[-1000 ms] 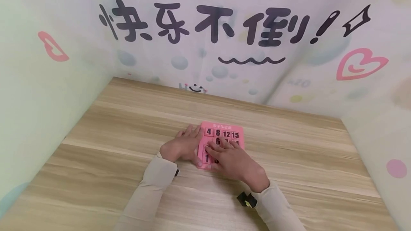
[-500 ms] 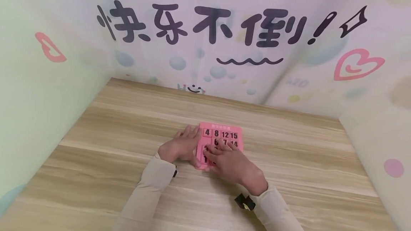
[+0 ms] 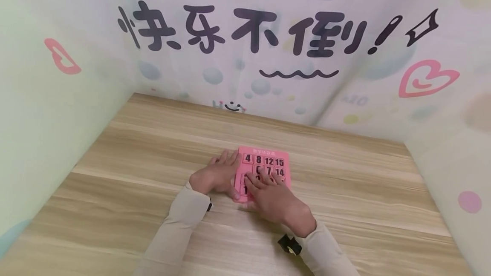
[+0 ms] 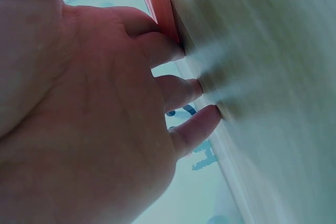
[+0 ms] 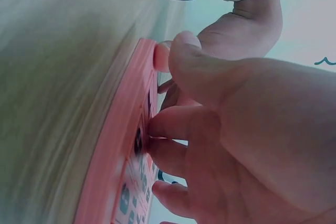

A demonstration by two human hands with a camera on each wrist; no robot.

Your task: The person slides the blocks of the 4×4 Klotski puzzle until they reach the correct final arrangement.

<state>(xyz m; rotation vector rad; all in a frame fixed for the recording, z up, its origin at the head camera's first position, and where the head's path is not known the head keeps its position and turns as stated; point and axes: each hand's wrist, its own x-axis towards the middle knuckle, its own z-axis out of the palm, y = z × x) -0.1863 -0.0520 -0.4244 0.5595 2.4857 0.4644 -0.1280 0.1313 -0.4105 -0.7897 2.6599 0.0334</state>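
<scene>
Pink number puzzle (image 3: 269, 166) — probably light, stiff, apt to skid

Lying flat near the middle of the wood-grain table (image 3: 364, 199), with 4, 8, 12 and 15 across the far row. Just below the 4, a bare square (image 3: 246, 168) of pink floor; elsewhere, tiles (image 3: 279, 172) set close together, several hidden by fingers.

Left hand (image 3: 218, 176) clasping nothing: spread along the left side, thumb on the near-left corner, outer fingertips (image 4: 210, 116) on the wood just beside. Right hand (image 3: 278, 201) laid over the near part, fingers extended with tips on the tiles, not wrapped around anything. Pressing hard or merely resting? Impossible to say.

Judging by the slim, plastic-looking body: likely light enough for one hand, rigid, not especially fragile, but prone to skating over smooth wood under a sideways push. For the tiles, probably enough to drag with a fingertip, straight along a row or column; too much downward force might cause binding. Best to take hold by the pink side wall (image 5: 118, 129) — thumb and forefinger at the left edge or a near corner, clear of the numbers. For lifting, better to grip both sides and stay level.
</scene>
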